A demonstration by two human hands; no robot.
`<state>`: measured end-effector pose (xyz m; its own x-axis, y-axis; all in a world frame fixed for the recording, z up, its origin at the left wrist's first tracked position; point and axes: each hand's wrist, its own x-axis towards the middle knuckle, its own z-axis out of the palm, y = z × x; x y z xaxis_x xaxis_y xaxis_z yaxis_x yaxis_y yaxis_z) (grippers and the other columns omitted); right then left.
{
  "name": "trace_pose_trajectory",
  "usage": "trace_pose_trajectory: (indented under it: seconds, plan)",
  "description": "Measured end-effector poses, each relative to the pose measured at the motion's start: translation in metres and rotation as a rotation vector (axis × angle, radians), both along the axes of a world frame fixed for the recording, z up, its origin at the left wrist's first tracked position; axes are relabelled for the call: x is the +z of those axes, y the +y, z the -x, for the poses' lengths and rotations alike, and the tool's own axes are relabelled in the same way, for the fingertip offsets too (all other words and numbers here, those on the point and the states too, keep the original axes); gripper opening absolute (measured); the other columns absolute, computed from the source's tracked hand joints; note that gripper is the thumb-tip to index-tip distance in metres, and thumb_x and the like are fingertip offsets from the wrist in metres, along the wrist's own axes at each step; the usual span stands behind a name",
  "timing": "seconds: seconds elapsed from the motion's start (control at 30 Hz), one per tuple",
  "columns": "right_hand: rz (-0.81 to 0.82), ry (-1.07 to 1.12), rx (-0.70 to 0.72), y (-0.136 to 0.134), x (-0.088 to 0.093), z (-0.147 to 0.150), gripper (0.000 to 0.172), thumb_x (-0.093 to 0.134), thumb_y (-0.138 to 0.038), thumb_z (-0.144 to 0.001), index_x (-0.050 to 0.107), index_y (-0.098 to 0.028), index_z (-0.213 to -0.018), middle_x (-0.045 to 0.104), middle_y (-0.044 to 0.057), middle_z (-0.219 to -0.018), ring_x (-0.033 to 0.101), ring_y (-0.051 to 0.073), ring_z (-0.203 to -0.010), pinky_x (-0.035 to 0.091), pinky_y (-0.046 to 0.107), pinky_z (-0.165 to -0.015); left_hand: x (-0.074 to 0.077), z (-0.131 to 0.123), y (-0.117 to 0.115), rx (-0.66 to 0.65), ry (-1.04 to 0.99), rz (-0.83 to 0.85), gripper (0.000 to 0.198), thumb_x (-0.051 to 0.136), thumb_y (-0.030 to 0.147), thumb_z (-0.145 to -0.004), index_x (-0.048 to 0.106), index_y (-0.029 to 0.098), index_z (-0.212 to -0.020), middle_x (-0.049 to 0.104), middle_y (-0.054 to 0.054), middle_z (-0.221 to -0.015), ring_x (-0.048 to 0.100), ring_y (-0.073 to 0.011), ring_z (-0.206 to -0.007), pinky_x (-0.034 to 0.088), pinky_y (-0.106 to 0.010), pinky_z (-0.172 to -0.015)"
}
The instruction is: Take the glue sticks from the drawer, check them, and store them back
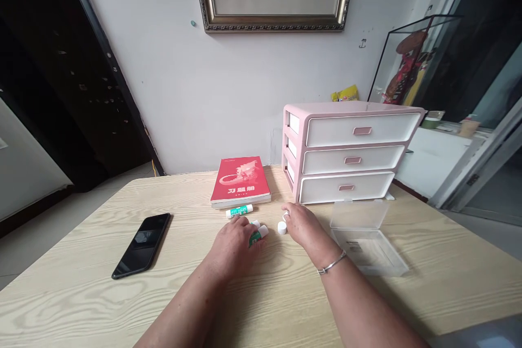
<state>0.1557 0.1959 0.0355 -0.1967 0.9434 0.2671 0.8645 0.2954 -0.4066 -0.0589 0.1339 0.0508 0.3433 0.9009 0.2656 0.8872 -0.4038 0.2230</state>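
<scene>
Left hand (pixel 233 243) gripping glue stick (pixel 259 234), cap (pixel 281 227) beside

Both forearms are stretching forward, angling toward each other. Left hand (pixel 233 243) is lying palm-down, fingers curling closed. Right hand (pixel 302 227) is lying palm-down, fingertips bending under; can't tell whether it's gripping.

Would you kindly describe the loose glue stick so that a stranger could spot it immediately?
Start at the pink drawer unit, then look left to the red book. The glue stick lies before its near edge, untouched, unlike the other stick in the left hand.
</scene>
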Motion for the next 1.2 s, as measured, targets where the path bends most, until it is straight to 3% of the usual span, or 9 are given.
trace_pose_trajectory:
  seconds: [0.17, 0.37, 0.47, 0.6, 0.8, 0.87, 1.0, 1.1, 1.2]
  plan:
    - [0.089, -0.089, 0.154, -0.004, -0.001, 0.001, 0.037, 0.046, -0.009, -0.088, 0.070, -0.014, -0.116, 0.072, 0.014, -0.114, 0.063, 0.024, -0.110, 0.042, 0.031, -0.094, -0.006, 0.000, 0.001, -0.004, 0.069, 0.041, 0.036, 0.058, 0.040, -0.090, 0.064, 0.027, -0.123, 0.064, -0.008, -0.107, 0.057, -0.0282, -0.106, 0.045, -0.039, -0.089]
    - [0.025, 0.005, 0.148, -0.012, 0.013, 0.011, 0.038, 0.045, -0.009, -0.087, 0.069, -0.014, -0.116, 0.071, 0.014, -0.117, 0.062, 0.022, -0.110, 0.040, 0.030, -0.094, -0.001, 0.001, 0.003, -0.002, 0.068, 0.073, 0.029, 0.058, 0.031, -0.089, 0.068, 0.021, -0.114, 0.066, -0.010, -0.107, 0.059, -0.0288, -0.106, 0.046, -0.039, -0.090]
    - [-0.119, 0.132, 0.098, -0.020, 0.024, 0.017, 0.032, 0.038, -0.022, -0.098, 0.069, -0.018, -0.101, 0.073, 0.008, -0.099, 0.063, 0.018, -0.095, 0.041, 0.026, -0.082, 0.007, 0.000, 0.000, -0.016, 0.001, 0.026, 0.022, 0.056, 0.029, -0.091, 0.068, 0.020, -0.107, 0.067, -0.010, -0.104, 0.061, -0.0282, -0.101, 0.046, -0.040, -0.089]
    - [-0.163, 0.235, 0.102, -0.034, 0.034, 0.025, 0.042, 0.030, -0.040, -0.104, 0.062, -0.020, -0.085, 0.066, 0.003, -0.074, 0.058, 0.016, -0.068, 0.035, 0.025, -0.062, 0.013, -0.006, -0.010, -0.040, -0.139, -0.069, 0.020, 0.050, 0.030, -0.095, 0.062, 0.021, -0.110, 0.068, -0.009, -0.107, 0.063, -0.0260, -0.098, 0.047, -0.038, -0.086]
    - [-0.094, 0.333, 0.114, -0.042, 0.028, 0.037, 0.035, 0.034, -0.034, -0.101, 0.060, -0.021, -0.082, 0.066, 0.002, -0.071, 0.057, 0.015, -0.064, 0.033, 0.025, -0.059, 0.010, -0.019, -0.021, -0.075, -0.150, -0.077, 0.030, 0.046, 0.032, -0.098, 0.053, 0.023, -0.126, 0.066, -0.011, -0.111, 0.065, -0.0266, -0.097, 0.048, -0.036, -0.082]
    - [-0.068, 0.430, 0.097, -0.040, 0.025, 0.040, 0.026, 0.038, -0.026, -0.097, 0.062, -0.021, -0.088, 0.066, 0.001, -0.073, 0.058, 0.015, -0.065, 0.035, 0.025, -0.059, 0.011, -0.021, -0.022, -0.065, -0.166, -0.003, 0.029, 0.045, 0.037, -0.099, 0.054, 0.023, -0.122, 0.068, -0.010, -0.104, 0.066, -0.0267, -0.091, 0.046, -0.034, -0.075]
    - [-0.004, 0.624, 0.112, -0.039, 0.024, 0.043, 0.023, 0.042, -0.015, -0.084, 0.063, -0.022, -0.086, 0.054, -0.005, -0.054, 0.051, 0.013, -0.052, 0.034, 0.022, -0.051, 0.016, -0.022, -0.021, -0.126, -0.397, 0.183, 0.031, 0.043, 0.048, -0.098, 0.056, 0.021, -0.090, 0.062, -0.004, -0.077, 0.057, -0.0191, -0.070, 0.038, -0.028, -0.064]
    - [0.027, 0.758, 0.219, -0.045, 0.028, 0.042, 0.022, 0.041, -0.016, -0.083, 0.061, -0.022, -0.084, 0.045, -0.007, -0.048, 0.049, 0.012, -0.044, 0.034, 0.021, -0.045, 0.019, -0.018, -0.022, -0.222, -0.732, 0.521, 0.042, 0.041, 0.058, -0.096, 0.051, 0.019, -0.081, 0.046, 0.004, -0.063, 0.039, -0.0100, -0.052, 0.031, -0.022, -0.051]
    - [0.003, 0.815, 0.288, -0.047, 0.034, 0.034, 0.019, 0.040, -0.021, -0.086, 0.059, -0.022, -0.086, 0.049, -0.007, -0.051, 0.050, 0.012, -0.043, 0.035, 0.021, -0.044, 0.018, -0.006, -0.022, -0.278, -0.987, 0.869, 0.047, 0.043, 0.064, -0.093, 0.053, 0.019, -0.092, 0.036, 0.008, -0.058, 0.024, -0.0066, -0.042, 0.025, -0.020, -0.039]
